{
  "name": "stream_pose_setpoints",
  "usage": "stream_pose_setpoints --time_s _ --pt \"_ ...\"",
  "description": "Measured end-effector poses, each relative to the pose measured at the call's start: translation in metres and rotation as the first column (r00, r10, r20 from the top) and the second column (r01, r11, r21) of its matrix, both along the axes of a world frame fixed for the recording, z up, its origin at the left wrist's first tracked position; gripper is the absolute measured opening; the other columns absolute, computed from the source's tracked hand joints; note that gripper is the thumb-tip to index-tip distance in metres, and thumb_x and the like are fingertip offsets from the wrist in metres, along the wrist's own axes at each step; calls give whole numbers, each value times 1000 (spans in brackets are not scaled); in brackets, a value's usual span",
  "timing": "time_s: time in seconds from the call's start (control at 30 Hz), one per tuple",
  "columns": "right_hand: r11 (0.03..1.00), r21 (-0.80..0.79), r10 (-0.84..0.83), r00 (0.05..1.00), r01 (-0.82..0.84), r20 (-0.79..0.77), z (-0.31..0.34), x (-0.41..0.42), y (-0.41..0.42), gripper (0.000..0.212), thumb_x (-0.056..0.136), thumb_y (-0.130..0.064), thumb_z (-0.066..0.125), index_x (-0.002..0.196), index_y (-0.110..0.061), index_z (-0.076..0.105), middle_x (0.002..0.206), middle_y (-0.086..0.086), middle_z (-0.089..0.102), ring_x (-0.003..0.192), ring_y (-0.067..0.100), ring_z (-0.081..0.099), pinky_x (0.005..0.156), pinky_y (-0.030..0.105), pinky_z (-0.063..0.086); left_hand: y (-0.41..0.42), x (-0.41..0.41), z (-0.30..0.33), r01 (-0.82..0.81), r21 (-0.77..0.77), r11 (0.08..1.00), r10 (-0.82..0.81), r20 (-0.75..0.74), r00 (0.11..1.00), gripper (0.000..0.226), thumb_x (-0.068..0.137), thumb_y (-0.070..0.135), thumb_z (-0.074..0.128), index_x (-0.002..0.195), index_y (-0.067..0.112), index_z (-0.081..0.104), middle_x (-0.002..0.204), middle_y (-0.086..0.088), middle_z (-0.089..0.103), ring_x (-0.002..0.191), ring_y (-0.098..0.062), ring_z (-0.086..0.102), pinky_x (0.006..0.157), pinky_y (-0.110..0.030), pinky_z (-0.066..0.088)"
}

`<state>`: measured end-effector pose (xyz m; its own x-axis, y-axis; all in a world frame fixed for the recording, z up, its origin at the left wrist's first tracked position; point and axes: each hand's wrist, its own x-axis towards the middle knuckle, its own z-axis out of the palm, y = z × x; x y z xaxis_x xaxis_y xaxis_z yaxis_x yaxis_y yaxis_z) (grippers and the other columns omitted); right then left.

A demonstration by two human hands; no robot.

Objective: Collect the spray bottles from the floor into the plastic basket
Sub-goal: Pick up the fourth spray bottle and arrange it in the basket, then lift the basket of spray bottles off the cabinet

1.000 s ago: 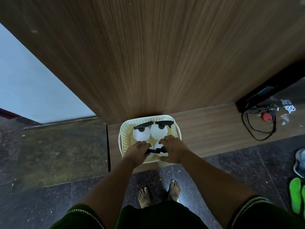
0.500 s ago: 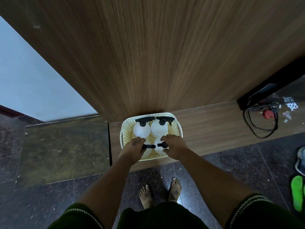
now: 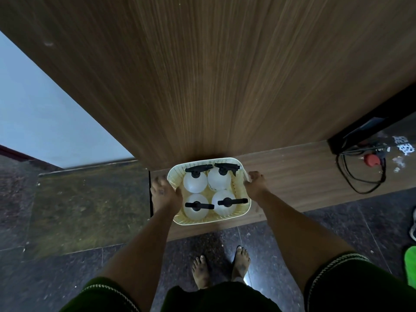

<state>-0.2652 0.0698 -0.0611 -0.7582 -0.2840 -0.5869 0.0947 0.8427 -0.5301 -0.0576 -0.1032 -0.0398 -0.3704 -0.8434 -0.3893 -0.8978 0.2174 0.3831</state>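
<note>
A cream plastic basket (image 3: pixel 209 222) stands on a low wooden ledge against a tall wooden panel. Several white spray bottles with black trigger heads stand upright inside it, two at the back (image 3: pixel 195 183) (image 3: pixel 219 181) and two at the front (image 3: pixel 195 209) (image 3: pixel 224 204). My left hand (image 3: pixel 165 194) is at the basket's left side with its thumb over the rim. On the right side, the fingers of my right hand (image 3: pixel 255 185) are curled on the rim. No bottle lies on the visible floor.
The wooden ledge (image 3: pixel 299 183) runs to the right, where black cables (image 3: pixel 360 174) and a red round object (image 3: pixel 371 159) lie. A green sandal (image 3: pixel 410 264) is at the right edge. My bare feet (image 3: pixel 221 266) stand on the dark tiled floor below the basket.
Both hands have left the trigger heads of the two front bottles and moved outward to the basket's left and right sides. The bottles now stand uncovered.
</note>
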Motion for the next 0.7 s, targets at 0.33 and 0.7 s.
stream_pose_setpoints --time_s 0.33,0.7 --pt "977 -15 -208 971 211 120 -13 1 -1 22 89 -10 51 104 -11 67 103 17 69 95 35 65 82 42 55 8 7 -26 -326 275 904 333 22 943 39 88 4 44 126 -1 46 128 -22 54 118 -40 53 94 -46 47" --pt "971 -5 -239 968 240 75 4 21 26 22 89 -12 61 109 -10 69 104 15 71 91 28 64 75 30 47 14 26 -11 -218 205 954 227 -22 974 25 88 7 50 109 0 62 108 -22 67 102 -40 61 77 -38 47"
